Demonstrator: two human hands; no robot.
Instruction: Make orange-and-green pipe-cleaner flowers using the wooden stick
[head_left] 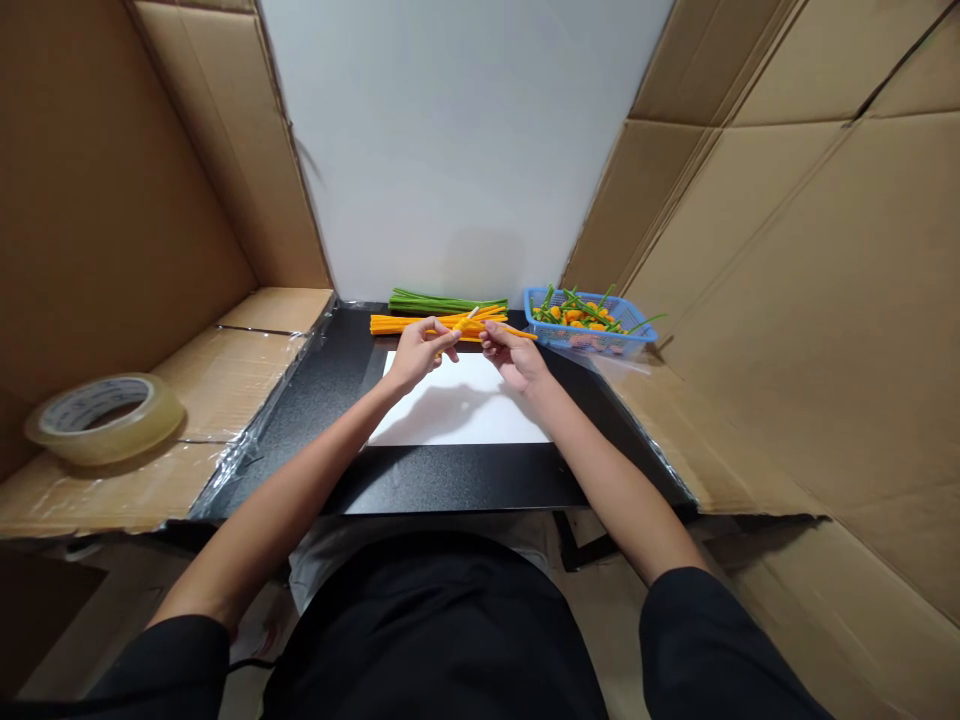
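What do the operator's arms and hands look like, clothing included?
Plain black fabric sleeves, short, leaving both forearms bare. Left hand and right hand ungloved; no watch, bracelet or cable visible on either arm.

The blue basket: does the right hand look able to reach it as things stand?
Probably yes: the blue basket stands near the right hand, to its right, and nothing visible blocks the way. The hand seems occupied with an orange stem, though.
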